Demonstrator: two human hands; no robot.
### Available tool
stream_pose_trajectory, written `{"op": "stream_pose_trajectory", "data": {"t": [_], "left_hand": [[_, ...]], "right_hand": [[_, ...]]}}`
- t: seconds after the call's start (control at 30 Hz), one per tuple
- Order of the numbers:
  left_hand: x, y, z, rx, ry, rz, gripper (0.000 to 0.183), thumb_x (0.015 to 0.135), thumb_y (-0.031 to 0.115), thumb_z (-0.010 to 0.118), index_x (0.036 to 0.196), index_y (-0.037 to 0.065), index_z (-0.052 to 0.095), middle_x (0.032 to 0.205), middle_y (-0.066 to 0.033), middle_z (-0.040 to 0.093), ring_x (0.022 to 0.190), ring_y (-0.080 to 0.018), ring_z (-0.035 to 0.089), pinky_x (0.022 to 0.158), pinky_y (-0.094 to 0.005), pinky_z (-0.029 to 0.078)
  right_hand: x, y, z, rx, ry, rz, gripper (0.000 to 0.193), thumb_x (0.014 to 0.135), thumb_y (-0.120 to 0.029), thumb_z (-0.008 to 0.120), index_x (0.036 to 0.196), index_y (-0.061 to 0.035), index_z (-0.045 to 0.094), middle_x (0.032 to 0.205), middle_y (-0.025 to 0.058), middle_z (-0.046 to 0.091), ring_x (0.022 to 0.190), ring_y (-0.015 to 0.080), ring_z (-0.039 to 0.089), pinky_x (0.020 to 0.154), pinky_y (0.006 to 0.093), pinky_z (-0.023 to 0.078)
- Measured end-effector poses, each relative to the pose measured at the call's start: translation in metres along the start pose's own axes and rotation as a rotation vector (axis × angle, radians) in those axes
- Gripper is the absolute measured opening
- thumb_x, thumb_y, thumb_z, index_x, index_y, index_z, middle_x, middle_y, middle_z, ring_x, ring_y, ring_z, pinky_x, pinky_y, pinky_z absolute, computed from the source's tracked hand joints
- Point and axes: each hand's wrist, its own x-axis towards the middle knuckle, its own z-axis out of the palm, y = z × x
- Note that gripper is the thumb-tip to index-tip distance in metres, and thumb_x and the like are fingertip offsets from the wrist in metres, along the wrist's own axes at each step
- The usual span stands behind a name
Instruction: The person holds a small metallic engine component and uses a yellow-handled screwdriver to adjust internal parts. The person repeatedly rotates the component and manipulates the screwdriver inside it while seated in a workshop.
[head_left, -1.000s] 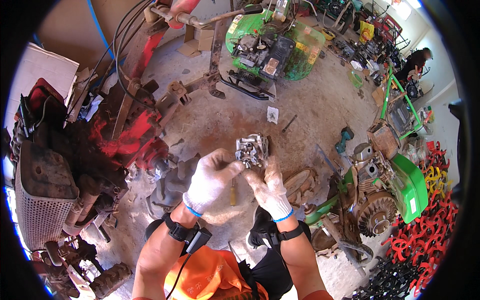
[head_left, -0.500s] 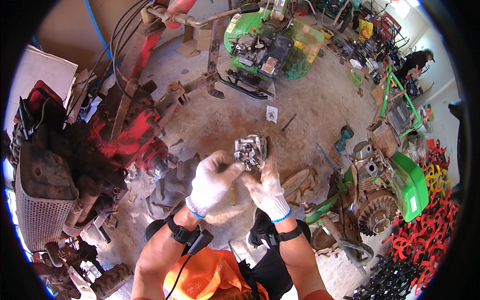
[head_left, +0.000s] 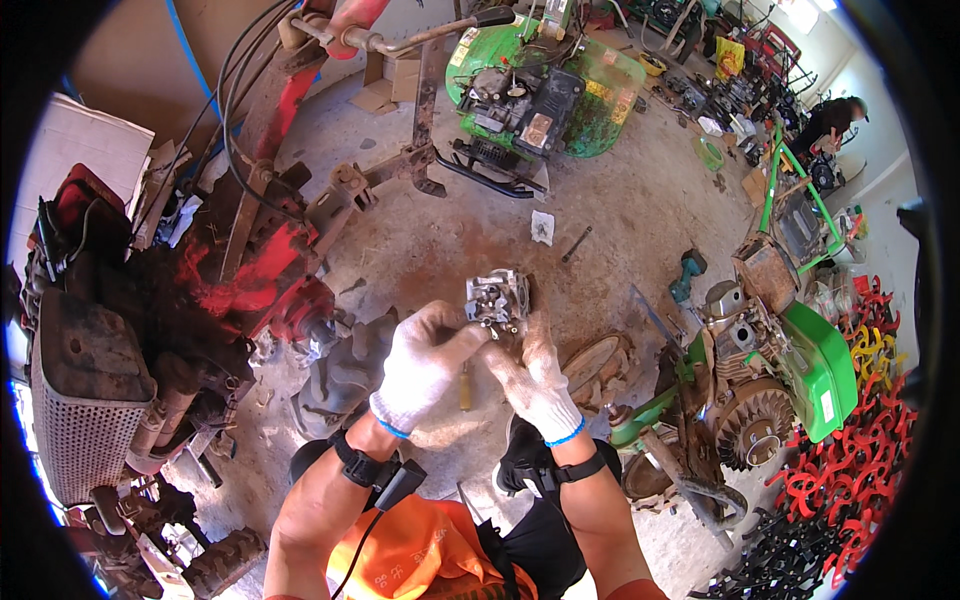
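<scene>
A person in a workshop holds a silver-grey, blocky metal engine part (head_left: 497,300) out in front of the body, above a stained grey concrete floor (head_left: 430,245). The left hand (head_left: 424,362), in a white knit glove with a blue-edged cuff, is curled closed, its thumb pinching the part's near edge. The right hand (head_left: 535,378), in a matching glove dirtied at the fingers, clasps the near right side; the fingertips underneath are hidden, so how firmly they press cannot be told. A teal cordless power tool (head_left: 688,276) lies to the right, near a stripped metal engine with a round finned wheel (head_left: 752,435). Farther off sits a green-decked machine with a black engine (head_left: 540,110); a crumpled white scrap of paper (head_left: 542,229) lies on the floor between.

The likeliest mishap is a drop: both hands grip the part low, its far end appears unsupported, and smooth metal could slide in loose knit fabric. Small fittings, if loose, could fall and be lost.
</scene>
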Motion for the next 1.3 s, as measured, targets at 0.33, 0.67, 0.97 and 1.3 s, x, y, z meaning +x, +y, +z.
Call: {"op": "stream_pose_trajectory", "data": {"t": [0.33,0.67,0.97,1.3], "left_hand": [[0.000,0.000,-0.004,-0.012,-0.023,0.057,0.014,0.096,0.009,0.081,0.096,-0.001,0.072,0.085,-0.0004,0.070,0.079,-0.0074,0.061,0.071,-0.0280,0.051],[0.001,0.000,-0.004,0.074,-0.009,0.088,0.018,0.094,0.013,0.084,0.091,0.001,0.071,0.080,0.0018,0.066,0.075,-0.0064,0.057,0.067,-0.0281,0.048],[0.003,0.003,-0.010,0.125,-0.036,0.108,0.022,0.094,0.015,0.084,0.085,0.001,0.070,0.076,0.0025,0.063,0.072,-0.0059,0.054,0.062,-0.0290,0.045],[0.002,0.018,-0.020,-0.124,-0.216,-0.074,0.013,0.101,0.011,0.078,0.104,-0.001,0.074,0.094,0.0008,0.072,0.084,-0.0058,0.060,0.075,-0.0255,0.050]], "right_hand": [[0.001,0.004,0.001,-0.021,-0.003,-0.041,0.108,0.094,0.010,0.070,0.174,-0.0082,-0.001,0.162,0.0162,0.041,0.145,0.0261,0.049,0.119,0.0401,0.048],[-0.002,0.004,-0.003,0.119,-0.035,0.099,0.110,0.093,0.014,0.066,0.175,-0.0125,-0.002,0.164,0.0133,0.042,0.146,0.0247,0.051,0.119,0.0410,0.049],[-0.003,-0.003,-0.004,0.227,-0.032,0.133,0.106,0.098,0.005,0.071,0.176,-0.0114,0.000,0.163,0.0117,0.043,0.144,0.0212,0.052,0.115,0.0384,0.051],[-0.005,0.018,-0.011,0.423,0.010,0.220,0.099,0.099,0.002,0.073,0.176,-0.0150,0.013,0.160,0.0061,0.049,0.141,0.0181,0.053,0.112,0.0367,0.052]]}}
